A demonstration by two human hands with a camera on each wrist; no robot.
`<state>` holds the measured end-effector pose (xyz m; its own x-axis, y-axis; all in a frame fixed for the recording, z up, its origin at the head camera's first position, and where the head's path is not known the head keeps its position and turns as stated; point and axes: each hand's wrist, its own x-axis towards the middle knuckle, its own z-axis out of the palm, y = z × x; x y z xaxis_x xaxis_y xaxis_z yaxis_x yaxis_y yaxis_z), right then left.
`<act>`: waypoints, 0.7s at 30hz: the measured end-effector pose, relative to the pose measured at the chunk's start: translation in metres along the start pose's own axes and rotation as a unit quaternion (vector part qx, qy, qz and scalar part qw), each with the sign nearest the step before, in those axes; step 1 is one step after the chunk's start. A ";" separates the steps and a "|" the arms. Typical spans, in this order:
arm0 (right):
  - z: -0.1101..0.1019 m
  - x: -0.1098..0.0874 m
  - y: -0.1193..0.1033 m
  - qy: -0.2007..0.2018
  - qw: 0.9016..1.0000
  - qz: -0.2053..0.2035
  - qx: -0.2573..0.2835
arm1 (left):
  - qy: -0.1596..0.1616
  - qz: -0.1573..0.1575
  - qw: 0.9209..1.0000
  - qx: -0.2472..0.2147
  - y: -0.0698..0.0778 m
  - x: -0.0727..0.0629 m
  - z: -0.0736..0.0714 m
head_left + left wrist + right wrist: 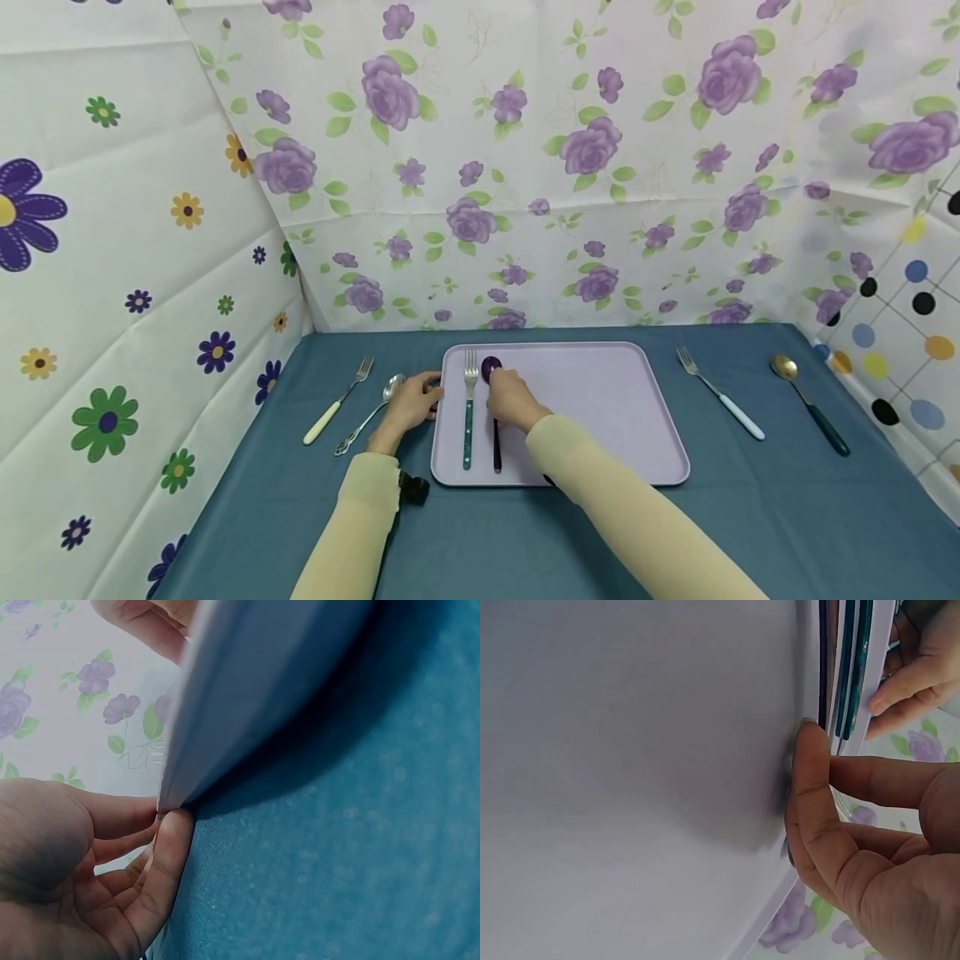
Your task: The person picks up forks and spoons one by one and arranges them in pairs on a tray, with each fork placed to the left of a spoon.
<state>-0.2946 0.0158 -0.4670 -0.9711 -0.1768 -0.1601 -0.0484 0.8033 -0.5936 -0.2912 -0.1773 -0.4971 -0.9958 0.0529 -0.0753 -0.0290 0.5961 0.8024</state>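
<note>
A pale lilac tray (600, 400) lies on the table, bearing a fork (468, 417) with a green handle. Right of that fork lies a dark purple spoon (497, 450), its bowl toward the back. My right hand (513, 398) pinches the spoon's neck just below the bowl, low over the tray; in the right wrist view the fingertips (810, 750) meet at the spoon. At the tray's left edge, my left hand (408, 402) holds the rim between thumb and finger, as the left wrist view shows close up.
Left of the tray lie a fork (337, 402) with a cream handle and a silver spoon (367, 425), partly behind the left hand. To the right are a white-handled fork (723, 396) and a gold spoon (810, 404) with a green handle. Flowered cloths (480, 167) hang around the table.
</note>
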 end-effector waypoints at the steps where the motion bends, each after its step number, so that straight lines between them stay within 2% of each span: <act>1: 0.001 0.000 0.000 0.002 1.000 0.002 0.004 | 0.000 0.000 1.000 0.000 0.000 0.000 0.000; 13: 0.005 -0.001 -0.004 0.011 1.000 0.011 0.006 | 0.001 0.000 1.000 0.002 0.000 -0.001 0.000; 21: 0.005 -0.003 -0.006 0.025 1.000 -0.002 0.007 | 0.000 -0.002 1.000 -0.002 -0.001 0.001 0.001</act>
<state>-0.2900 0.0087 -0.4675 -0.9815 -0.1503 -0.1187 -0.0486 0.7949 -0.6048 -0.2917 -0.1771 -0.4980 -0.9956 0.0497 -0.0788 -0.0341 0.5928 0.8047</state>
